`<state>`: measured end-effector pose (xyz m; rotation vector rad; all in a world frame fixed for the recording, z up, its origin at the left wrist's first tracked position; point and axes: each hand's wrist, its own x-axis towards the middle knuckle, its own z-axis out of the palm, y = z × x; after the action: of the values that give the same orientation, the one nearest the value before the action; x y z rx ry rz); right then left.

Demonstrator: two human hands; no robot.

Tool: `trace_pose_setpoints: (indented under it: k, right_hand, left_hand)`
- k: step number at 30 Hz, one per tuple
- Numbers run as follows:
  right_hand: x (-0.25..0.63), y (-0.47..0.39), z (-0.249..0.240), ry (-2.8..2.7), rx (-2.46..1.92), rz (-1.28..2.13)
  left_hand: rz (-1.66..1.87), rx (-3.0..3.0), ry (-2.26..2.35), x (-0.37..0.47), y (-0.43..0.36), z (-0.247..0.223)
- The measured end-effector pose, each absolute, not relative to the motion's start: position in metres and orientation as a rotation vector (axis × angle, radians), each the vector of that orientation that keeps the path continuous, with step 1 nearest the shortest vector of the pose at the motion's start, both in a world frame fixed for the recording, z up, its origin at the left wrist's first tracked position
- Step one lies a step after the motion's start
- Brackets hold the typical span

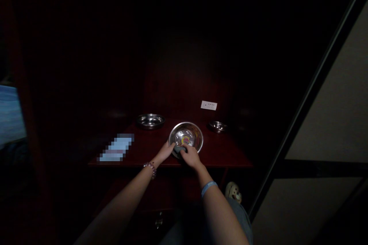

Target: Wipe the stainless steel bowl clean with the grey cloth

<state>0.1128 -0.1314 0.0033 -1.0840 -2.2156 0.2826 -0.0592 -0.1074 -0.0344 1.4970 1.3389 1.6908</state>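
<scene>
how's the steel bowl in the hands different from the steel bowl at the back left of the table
The held bowl is tilted up toward the camera, its inside showing; the back-left bowl sits flat on the dark red table. The held one looks larger and nearer; the other looks shallower. The left hand grips the held bowl's rim while the right hand presses a grey pad on it; the other is untouched. Both are shiny round metal.

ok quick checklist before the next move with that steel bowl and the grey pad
1. Left hand steadies the steel bowl at its near rim: ok.
2. Right hand grips the grey pad: ok.
3. Bowl tilted toward the person, resting on the dark red table: ok.
4. Flat steel dish and small steel bowl stand apart from it: ok.
5. Bowl's inside clean: cannot tell, too dim.
</scene>
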Motion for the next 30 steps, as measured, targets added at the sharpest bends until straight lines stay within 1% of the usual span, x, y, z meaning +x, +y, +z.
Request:
trace_pose_setpoints:
  k: [5,11,15,17,18,20,25,30]
  right_hand:
    - [0.108,-0.12,-0.002,-2.044,-1.12,0.539]
    - [0.105,-0.107,-0.001,-1.777,-0.964,0.907]
    - [0.108,-0.103,0.007,-1.596,-1.009,1.04]
    - [0.111,-0.102,0.011,-1.529,-1.045,1.047]
    - [0.112,-0.103,0.013,-1.518,-1.061,1.009]
    - [0.114,-0.105,0.016,-1.561,-1.086,0.821]
    - [0.12,-0.115,0.011,-1.843,-1.156,0.118]
    - [0.127,-0.128,0.01,-2.131,-1.079,-0.278]
  left_hand:
    - [1.652,1.465,1.399,-0.057,-0.111,-0.03]
    - [1.652,1.496,1.393,-0.058,-0.113,-0.029]
    - [1.634,1.46,1.385,-0.058,-0.117,-0.028]
    - [1.629,1.461,1.368,-0.057,-0.119,-0.027]
    - [1.625,1.465,1.357,-0.057,-0.12,-0.027]
    - [1.612,1.463,1.342,-0.055,-0.122,-0.026]
    - [1.594,1.471,1.346,-0.053,-0.127,-0.024]
    - [1.631,1.478,1.361,-0.053,-0.128,-0.023]
